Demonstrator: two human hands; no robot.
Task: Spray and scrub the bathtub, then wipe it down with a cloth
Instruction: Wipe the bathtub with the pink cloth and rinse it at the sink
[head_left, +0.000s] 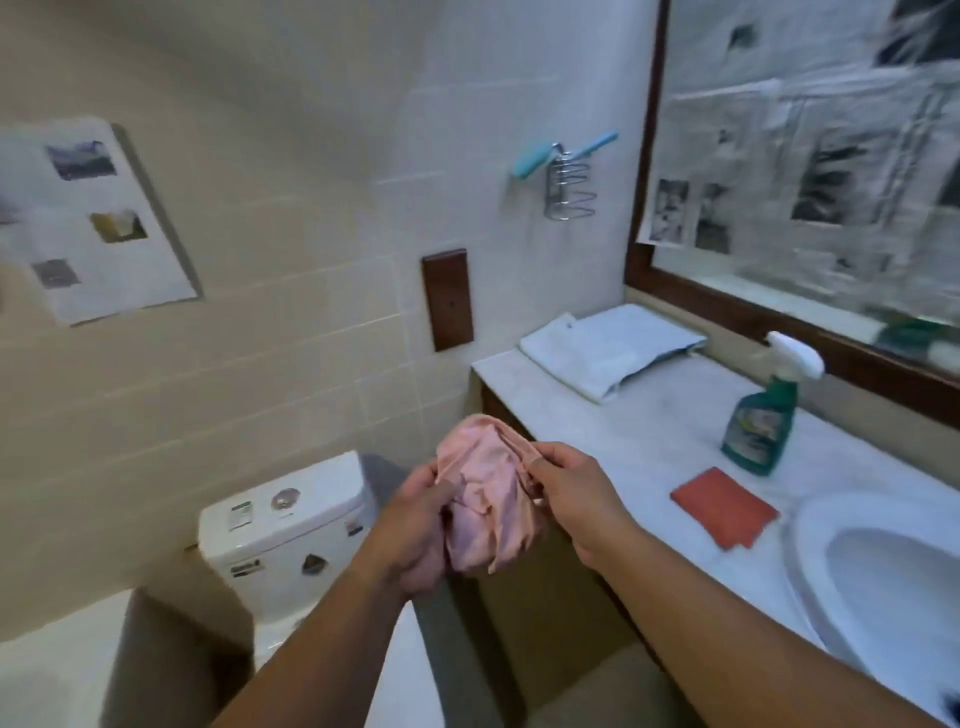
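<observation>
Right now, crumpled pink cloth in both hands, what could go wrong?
The left hand and right hand both grip the crumpled pink cloth, so neither is free for the green spray bottle or the flat red scrub pad, both on the pale marble counter; wiping might come before spraying. The cloth's loose folds hang below the grip and could slip.

The left forearm (311, 649) and right forearm (727, 613) are extended forward from the near edge, converging toward the middle. The lower part of a bunched pink cloth (483, 499) is gripped by the left hand (415, 535), while its upper right edge is pinched by the right hand (574, 493).
</observation>
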